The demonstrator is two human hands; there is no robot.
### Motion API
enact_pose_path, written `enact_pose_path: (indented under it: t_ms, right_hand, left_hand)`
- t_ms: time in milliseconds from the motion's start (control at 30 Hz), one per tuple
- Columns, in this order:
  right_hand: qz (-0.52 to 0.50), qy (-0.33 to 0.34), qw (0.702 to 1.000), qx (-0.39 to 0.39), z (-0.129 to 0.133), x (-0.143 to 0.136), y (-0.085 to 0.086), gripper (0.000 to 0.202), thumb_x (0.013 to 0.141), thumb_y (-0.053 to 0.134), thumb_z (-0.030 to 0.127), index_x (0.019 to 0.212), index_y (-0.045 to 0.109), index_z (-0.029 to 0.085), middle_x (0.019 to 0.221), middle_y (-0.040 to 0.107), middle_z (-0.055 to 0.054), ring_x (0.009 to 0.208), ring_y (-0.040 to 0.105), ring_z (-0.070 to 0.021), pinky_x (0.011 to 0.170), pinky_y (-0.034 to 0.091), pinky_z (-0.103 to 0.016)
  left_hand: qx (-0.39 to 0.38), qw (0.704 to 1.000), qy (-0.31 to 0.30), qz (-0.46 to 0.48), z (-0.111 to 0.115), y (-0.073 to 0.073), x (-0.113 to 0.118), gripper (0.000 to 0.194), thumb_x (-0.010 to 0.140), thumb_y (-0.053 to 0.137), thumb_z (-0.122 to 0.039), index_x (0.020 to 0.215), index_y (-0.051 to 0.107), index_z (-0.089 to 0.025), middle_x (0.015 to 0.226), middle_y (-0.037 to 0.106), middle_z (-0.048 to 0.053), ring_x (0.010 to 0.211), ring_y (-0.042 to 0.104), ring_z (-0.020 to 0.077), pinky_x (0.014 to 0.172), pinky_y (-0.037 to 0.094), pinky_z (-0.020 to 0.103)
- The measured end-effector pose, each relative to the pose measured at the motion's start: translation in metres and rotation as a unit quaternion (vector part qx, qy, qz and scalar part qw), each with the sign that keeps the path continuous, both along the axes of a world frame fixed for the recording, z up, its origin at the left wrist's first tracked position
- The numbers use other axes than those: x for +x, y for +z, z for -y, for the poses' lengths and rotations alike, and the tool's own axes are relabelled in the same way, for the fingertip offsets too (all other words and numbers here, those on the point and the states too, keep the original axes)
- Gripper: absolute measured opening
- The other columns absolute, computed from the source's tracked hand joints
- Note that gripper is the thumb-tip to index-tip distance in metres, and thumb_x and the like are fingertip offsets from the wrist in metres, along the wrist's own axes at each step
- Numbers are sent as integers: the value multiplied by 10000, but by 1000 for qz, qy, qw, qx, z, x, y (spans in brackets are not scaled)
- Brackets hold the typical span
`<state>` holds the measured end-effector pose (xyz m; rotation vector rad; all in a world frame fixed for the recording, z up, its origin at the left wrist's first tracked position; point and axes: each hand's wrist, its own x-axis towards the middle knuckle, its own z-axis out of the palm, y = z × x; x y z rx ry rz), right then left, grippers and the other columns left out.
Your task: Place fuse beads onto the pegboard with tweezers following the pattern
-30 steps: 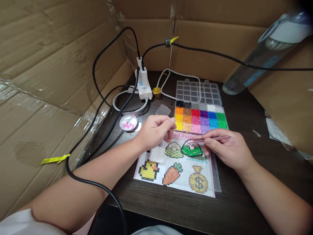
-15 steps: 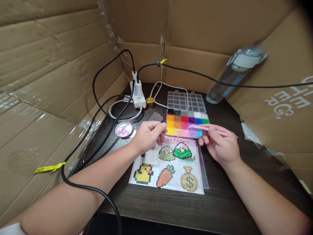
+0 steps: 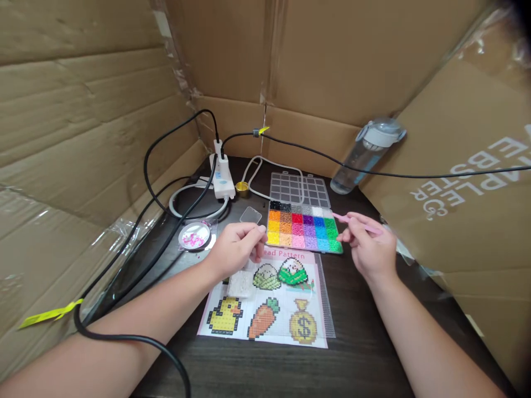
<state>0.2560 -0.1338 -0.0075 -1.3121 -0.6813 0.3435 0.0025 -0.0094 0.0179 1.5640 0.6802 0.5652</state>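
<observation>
My right hand (image 3: 371, 246) grips pink tweezers (image 3: 365, 225), with their tip by the right edge of the bead box (image 3: 305, 251), whose compartments hold beads sorted by colour. My left hand (image 3: 238, 246) is closed in a pinch above the top of the pattern sheet (image 3: 265, 341); what its fingers hold, if anything, cannot be made out. Just below it lies a small clear packet of whitish pieces (image 3: 240, 283). On the sheet, a clear pegboard (image 3: 326, 298) carries a green and white bead figure (image 3: 292, 272); printed duck, carrot and money-bag patterns show below.
A white dish (image 3: 193, 236) of pink and white beads stands left of my left hand. Behind are a power strip (image 3: 222, 179), a yellow round container (image 3: 242, 189) and a bottle (image 3: 367, 157). A black cable (image 3: 124, 336) crosses my left forearm. Cardboard walls surround the table.
My right hand has drawn the tweezers from over the pink compartments to the box's right edge. My left hand keeps its pinch. The whole view has shifted, with objects appearing lower and further left.
</observation>
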Motion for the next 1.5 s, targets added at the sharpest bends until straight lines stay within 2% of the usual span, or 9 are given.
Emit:
enact_pose_path:
  t_ms: [67, 100, 167, 267, 400, 567, 633, 1100, 1500]
  right_hand:
    - [87, 41, 993, -70, 0, -17, -3, 199, 800, 736, 318, 915, 742, 156, 684, 699, -40, 616, 674, -161, 621, 593, -311]
    - [136, 73, 984, -93, 0, -26, -4, 165, 815, 719, 301, 905, 751, 167, 797, 729, -64, 708, 698, -178, 688, 599, -327]
    - [206, 127, 967, -86, 0, -40, -5, 132, 851, 672, 271, 908, 757, 187, 978, 733, -82, 913, 699, -206, 823, 586, -354]
    - [246, 155, 953, -81, -2, -49, -7, 130, 871, 643, 246, 910, 757, 196, 993, 738, -77, 993, 683, -207, 909, 561, -372]
    - [226, 140, 956, -122, 0, -48, -10, 154, 871, 646, 284, 916, 764, 196, 972, 756, -77, 922, 705, -205, 878, 573, -380]
    - [190, 131, 959, -163, 1, -46, -11, 174, 854, 662, 320, 916, 778, 207, 836, 760, -55, 706, 697, -176, 662, 589, -318]
    - [184, 131, 959, -169, 0, -46, -11, 174, 851, 662, 319, 918, 782, 213, 805, 755, -47, 661, 681, -163, 630, 577, -302]
    - [195, 130, 954, -187, 1, -47, -12, 210, 843, 661, 334, 936, 779, 187, 820, 754, -61, 667, 669, -166, 671, 570, -322]
    - [209, 130, 950, -193, -1, -49, -8, 197, 838, 662, 329, 907, 784, 191, 793, 752, -58, 646, 667, -171, 633, 567, -318]
  left_hand:
    - [0, 1000, -1, 3, 0, -1, 0, 324, 890, 509, -364, 670, 598, -144, 516, 608, 7, 444, 561, 93, 475, 436, 216]
    - [0, 1000, 0, 3, 0, -1, 0, 323, 889, 510, -363, 668, 598, -144, 515, 608, 7, 443, 560, 91, 475, 435, 214]
    - [0, 1000, 0, 4, 0, -1, 1, 322, 888, 514, -364, 668, 598, -144, 514, 607, 6, 439, 556, 87, 471, 433, 211]
    - [0, 1000, -2, 4, 0, 0, 1, 326, 889, 515, -369, 671, 600, -141, 514, 610, 7, 437, 558, 87, 470, 434, 210]
    - [-2, 1000, -2, -2, 0, 1, 1, 327, 886, 519, -366, 669, 603, -136, 519, 615, 10, 436, 555, 82, 466, 430, 205]
    - [-3, 1000, -3, -7, 1, 0, 2, 324, 886, 515, -361, 674, 603, -132, 519, 617, 10, 433, 551, 78, 469, 434, 200]
    - [-3, 1000, -5, -9, 1, 0, 2, 326, 884, 516, -360, 667, 599, -131, 519, 616, 10, 433, 551, 78, 466, 433, 199]
    - [7, 1000, -5, -12, 1, 1, 2, 325, 890, 513, -348, 659, 596, -136, 522, 612, 10, 433, 549, 78, 457, 424, 199]
    - [10, 1000, -7, -19, 2, 3, 2, 327, 891, 509, -358, 662, 597, -141, 536, 617, 17, 444, 554, 82, 459, 423, 205]
